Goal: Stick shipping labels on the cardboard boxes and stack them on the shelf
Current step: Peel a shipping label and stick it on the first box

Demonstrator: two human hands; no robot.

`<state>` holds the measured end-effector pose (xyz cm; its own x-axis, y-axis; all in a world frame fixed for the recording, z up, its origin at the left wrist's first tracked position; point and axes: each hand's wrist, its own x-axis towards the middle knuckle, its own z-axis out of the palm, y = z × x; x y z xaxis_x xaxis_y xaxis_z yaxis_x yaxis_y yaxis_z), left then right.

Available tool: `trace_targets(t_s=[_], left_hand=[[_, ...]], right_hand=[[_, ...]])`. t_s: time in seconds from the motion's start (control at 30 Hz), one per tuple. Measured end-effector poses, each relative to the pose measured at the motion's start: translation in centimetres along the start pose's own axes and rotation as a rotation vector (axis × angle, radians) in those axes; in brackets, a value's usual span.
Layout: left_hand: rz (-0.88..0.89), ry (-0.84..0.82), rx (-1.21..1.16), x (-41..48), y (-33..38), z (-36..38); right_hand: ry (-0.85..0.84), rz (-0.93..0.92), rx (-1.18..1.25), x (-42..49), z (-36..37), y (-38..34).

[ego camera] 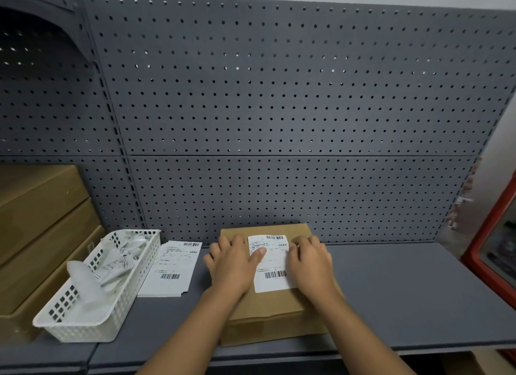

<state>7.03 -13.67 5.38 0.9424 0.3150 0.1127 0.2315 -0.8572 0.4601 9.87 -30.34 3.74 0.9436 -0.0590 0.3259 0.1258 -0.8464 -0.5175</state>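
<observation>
Cardboard box (279, 310): brown, flat, closed, lying on the grey shelf (405, 290) at the middle, its far edge close to the back panel.

Label (272, 265): white, printed with barcodes at top and bottom, lying on the box lid, slightly tilted.

Left hand (233, 265): palm down on the lid to the left of the label, fingers spread and straight, thumb pressing on the label's upper left part.

Right hand (310, 260): palm down on the lid, fingers laid flat over the label's right edge; a ring shows on one finger.

Pile of labels (170, 271): loose white sheets of the same print, fanned a little, on the shelf left of the box, just beside the basket.

Basket (83, 327): white plastic, perforated walls, set at an angle on the left part of the shelf, holding crumpled white paper scraps (111, 268).

Stacked boxes (42, 221): larger brown cartons, one on another, at the far left.

Back panel (279, 95): grey pegboard rising behind the shelf.

Red frame (494, 235): at the right edge, contents too blurred to tell
</observation>
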Motion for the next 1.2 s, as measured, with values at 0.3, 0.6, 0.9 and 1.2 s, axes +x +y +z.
trace_targets(t_s=[0.3, 0.6, 0.9, 1.2], left_hand=[[0.041, -0.114, -0.010, 2.0, 0.3, -0.4], [0.194, -0.147, -0.061, -0.7, -1.3, -0.3], [0.237, -0.066, -0.149, -0.9, -1.6, 0.0], [0.272, -0.096, -0.224, -0.2, -2.5, 0.0]], right_hand=[[-0.273, -0.160, 0.138, 4.3, -2.1, -0.3], [-0.808, -0.286, -0.067, 10.8, -0.7, -1.9], [-0.890, -0.206, 0.225, 10.9, -2.3, -3.5], [-0.730, -0.445, 0.227, 8.8, -7.2, -4.5]])
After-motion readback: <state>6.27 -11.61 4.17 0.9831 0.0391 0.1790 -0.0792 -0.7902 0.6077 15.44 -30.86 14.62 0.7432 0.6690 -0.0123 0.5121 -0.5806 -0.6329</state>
